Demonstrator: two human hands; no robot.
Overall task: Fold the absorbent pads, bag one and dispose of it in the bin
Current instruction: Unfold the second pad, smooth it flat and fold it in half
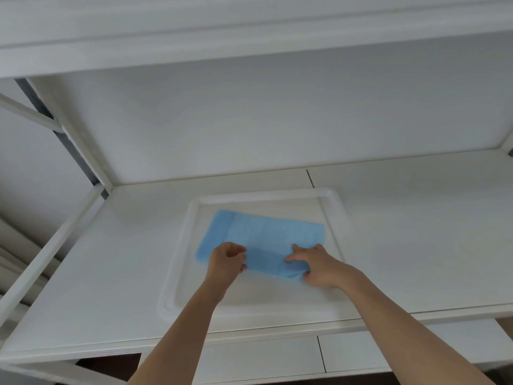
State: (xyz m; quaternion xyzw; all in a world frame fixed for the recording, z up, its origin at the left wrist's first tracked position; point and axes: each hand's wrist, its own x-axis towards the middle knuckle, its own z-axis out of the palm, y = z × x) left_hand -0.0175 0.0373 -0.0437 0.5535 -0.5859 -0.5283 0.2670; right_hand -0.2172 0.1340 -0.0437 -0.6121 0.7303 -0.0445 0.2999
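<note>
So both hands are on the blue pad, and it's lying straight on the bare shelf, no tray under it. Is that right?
Not quite. Both the left hand and the right hand are on the blue pad, but it isn't on the bare shelf. The head view shows it lying inside a white tray that sits on the shelf.

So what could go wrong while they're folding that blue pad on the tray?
The blue absorbent pad overhangs the white tray's left rim, so a pull might drag it off unevenly. The right hand pinches a bunched near corner, which could leave a crooked crease. The left hand seems to hold only the near edge with curled fingers; if that grip slips, the fold may spring open.
</note>
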